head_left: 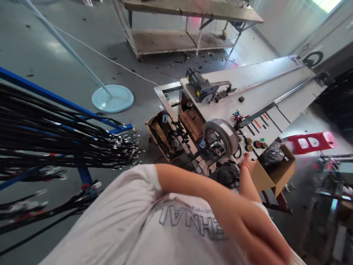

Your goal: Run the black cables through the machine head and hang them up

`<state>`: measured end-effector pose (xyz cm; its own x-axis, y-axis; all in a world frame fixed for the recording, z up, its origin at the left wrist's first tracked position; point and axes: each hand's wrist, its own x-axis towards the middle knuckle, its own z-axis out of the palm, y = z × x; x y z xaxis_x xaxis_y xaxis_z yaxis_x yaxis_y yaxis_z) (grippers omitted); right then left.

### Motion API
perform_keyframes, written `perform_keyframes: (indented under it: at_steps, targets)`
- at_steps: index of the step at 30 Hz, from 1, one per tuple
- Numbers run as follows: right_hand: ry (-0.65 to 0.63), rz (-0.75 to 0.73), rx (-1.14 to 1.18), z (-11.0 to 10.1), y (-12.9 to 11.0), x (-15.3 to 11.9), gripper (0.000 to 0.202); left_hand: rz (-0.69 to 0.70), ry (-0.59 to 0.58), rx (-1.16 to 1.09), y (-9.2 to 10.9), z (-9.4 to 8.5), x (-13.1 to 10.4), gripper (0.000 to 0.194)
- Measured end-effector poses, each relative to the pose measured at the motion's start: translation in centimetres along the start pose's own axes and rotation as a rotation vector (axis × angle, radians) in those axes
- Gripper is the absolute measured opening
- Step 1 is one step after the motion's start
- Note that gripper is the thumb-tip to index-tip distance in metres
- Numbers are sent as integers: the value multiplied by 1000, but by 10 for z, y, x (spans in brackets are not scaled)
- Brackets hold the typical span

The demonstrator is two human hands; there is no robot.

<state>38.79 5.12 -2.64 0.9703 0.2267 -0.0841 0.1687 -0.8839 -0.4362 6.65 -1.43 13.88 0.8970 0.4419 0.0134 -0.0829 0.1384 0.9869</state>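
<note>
Nearest to us, our pale shirt (pixel 132 221) filled the bottom, and our left arm (pixel 198 184) crossed the chest and ran off the lower edge. Our left hand was out of view, so we could not tell what it did. Beyond it, our right hand (pixel 249 162), with a red band (pixel 244 166) at its wrist, reached the front edge of the long surface (pixel 256 82). Its fingers were too small to show whether they gripped, pressed or merely rested there.

Just beyond the fingers sat small round pieces (pixel 248 147), perhaps buttons, and a large grey roll (pixel 234 139) stood upright beside them. We judged the step in hand to be work at this edge; the next move called for exact finger placement, clear of the roll.

A cardboard box (pixel 260 176) holding a dark bag (pixel 273 156) stood just right of the hand. Left, black cables (pixel 55 125) hung along a blue rack (pixel 121 129). Farther along lay short strips (pixel 257 124), then a motor (pixel 195 78). A red stool (pixel 327 140) stood off right, and a bench with a low shelf (pixel 162 40) stood at the back.
</note>
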Motion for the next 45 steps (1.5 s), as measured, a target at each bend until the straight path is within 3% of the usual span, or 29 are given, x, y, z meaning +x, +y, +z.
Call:
perform_keyframes:
  at_steps: [3,5,7,9,11,14,16,19,22,25,32,38,45]
  targets:
    - [-17,-14,31,0,2,-1,68,-171,302,234,-20,-57,-15,38]
    - [-20,5,27,-1,2,-3,69,-211,367,281,-44,-90,-24,43]
    - [-18,22,22,-2,1,-4,69,-258,406,325,-79,-109,-35,43]
    - [-16,18,18,-3,1,-5,68,-364,441,434,-121,-116,-51,43]
    - [-22,4,16,-3,2,-4,67,-489,389,519,-161,-114,-73,42]
    - [-31,-17,16,-2,4,-2,66,-599,425,517,-197,-106,-105,44]
    - [-36,-16,15,-2,5,-1,67,-579,505,450,-197,-101,-121,48]
    - [-42,0,26,-3,3,-2,66,-486,602,365,-173,-92,-130,50]
    - [-44,8,32,-4,1,-4,67,-420,659,367,-144,-84,-123,49]
    - [-42,6,22,-4,1,-3,68,-402,699,333,-129,-78,-109,47]
    - [-41,-11,16,-2,2,-2,64,-330,763,272,-133,-82,-73,48]
    - [-50,-10,33,-3,1,-4,66,-312,735,333,-136,-90,-45,50]
    - [-12,5,-16,-2,0,-6,72,-335,719,251,-144,-89,-29,57]
